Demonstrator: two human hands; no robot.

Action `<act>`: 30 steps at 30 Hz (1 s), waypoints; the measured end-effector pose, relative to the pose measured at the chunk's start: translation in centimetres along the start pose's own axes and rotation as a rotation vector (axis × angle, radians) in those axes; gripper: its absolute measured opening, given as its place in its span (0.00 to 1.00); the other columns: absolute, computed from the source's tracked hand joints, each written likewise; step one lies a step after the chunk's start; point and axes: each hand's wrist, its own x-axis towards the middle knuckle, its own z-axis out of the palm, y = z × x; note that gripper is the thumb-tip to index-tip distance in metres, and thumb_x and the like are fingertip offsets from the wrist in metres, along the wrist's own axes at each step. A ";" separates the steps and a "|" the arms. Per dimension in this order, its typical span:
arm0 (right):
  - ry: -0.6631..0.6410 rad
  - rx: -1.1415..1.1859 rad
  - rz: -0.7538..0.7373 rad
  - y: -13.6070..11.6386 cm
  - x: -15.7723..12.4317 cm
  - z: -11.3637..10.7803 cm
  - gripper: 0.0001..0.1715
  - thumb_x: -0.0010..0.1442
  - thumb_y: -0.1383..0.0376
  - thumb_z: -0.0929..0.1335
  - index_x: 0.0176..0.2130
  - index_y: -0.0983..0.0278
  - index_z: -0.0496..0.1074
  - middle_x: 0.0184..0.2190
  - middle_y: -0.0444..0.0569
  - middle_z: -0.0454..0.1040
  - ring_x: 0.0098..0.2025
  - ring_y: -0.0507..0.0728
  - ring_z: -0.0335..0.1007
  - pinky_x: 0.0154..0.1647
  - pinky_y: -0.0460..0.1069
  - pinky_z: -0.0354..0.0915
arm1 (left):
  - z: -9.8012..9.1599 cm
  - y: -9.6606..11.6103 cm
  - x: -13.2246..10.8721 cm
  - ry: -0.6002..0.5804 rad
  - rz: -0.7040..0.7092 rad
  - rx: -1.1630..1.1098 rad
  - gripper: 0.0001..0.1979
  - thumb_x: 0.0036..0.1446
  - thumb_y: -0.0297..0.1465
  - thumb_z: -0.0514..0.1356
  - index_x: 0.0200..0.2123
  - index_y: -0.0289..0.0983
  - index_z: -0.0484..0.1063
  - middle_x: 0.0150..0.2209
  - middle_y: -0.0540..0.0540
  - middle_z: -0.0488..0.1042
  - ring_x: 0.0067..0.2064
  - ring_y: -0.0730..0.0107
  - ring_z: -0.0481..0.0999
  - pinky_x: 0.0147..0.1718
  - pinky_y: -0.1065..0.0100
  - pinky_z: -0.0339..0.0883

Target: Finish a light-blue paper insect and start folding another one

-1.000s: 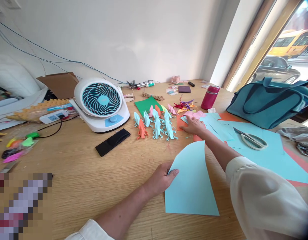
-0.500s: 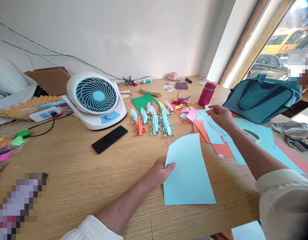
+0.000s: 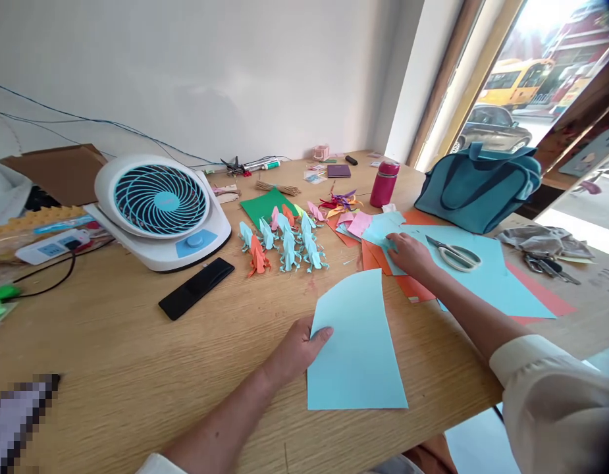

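My left hand (image 3: 295, 347) pinches the left edge of a light blue paper sheet (image 3: 356, 345) lying near the front of the wooden table (image 3: 136, 355). My right hand (image 3: 409, 253) rests palm down on a pile of blue and orange paper pieces (image 3: 383, 247), fingers curled on a blue piece. A pair of scissors (image 3: 455, 255) lies on a large blue sheet (image 3: 486, 276) just right of that hand. Several folded paper figures (image 3: 284, 243), mostly blue, stand in rows behind the sheet.
A white and blue desk fan (image 3: 160, 210) and a black phone (image 3: 196, 288) sit at left. A red bottle (image 3: 383, 184) and a teal bag (image 3: 476, 187) stand at the back right. Keys and a grey cloth (image 3: 546, 247) lie at far right. The table's front edge runs close to me.
My right hand swung from the pile out to the right, then came back down onto the paper pieces. The left hand kept hold of the blue sheet. The view shifted rightwards.
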 end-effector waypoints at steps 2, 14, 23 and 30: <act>0.033 -0.012 0.029 0.3 0.9 -0.8 0.25 0.65 0.63 0.60 0.60 0.65 0.63 0.54 0.61 0.70 0.53 0.66 0.68 0.48 0.55 0.64 | 0.0 0.1 0.0 -0.009 0.002 -0.007 0.18 0.62 0.41 0.56 0.43 0.34 0.77 0.38 0.44 0.78 0.39 0.62 0.74 0.39 0.65 0.68; -0.042 0.099 -0.029 -5.9 7.4 2.4 0.23 0.58 0.58 0.66 0.50 0.68 0.71 0.47 0.65 0.74 0.47 0.68 0.70 0.46 0.56 0.63 | 0.1 0.3 -0.2 -0.008 -0.028 -0.041 0.20 0.61 0.45 0.56 0.38 0.33 0.77 0.35 0.45 0.78 0.36 0.63 0.74 0.37 0.66 0.69; 0.199 0.398 0.104 -0.8 8.9 0.0 0.15 0.59 0.63 0.62 0.35 0.68 0.76 0.26 0.52 0.74 0.32 0.59 0.70 0.32 0.50 0.64 | -0.2 0.0 0.3 0.010 -0.024 -0.167 0.24 0.58 0.48 0.60 0.47 0.36 0.78 0.42 0.43 0.80 0.42 0.58 0.77 0.42 0.63 0.70; 0.352 0.600 0.141 1.1 9.0 -0.4 0.18 0.59 0.63 0.61 0.39 0.70 0.75 0.21 0.46 0.70 0.21 0.53 0.63 0.22 0.47 0.62 | -0.5 -0.2 0.3 0.069 -0.061 -0.320 0.25 0.56 0.45 0.63 0.53 0.38 0.75 0.49 0.43 0.79 0.47 0.57 0.77 0.48 0.61 0.69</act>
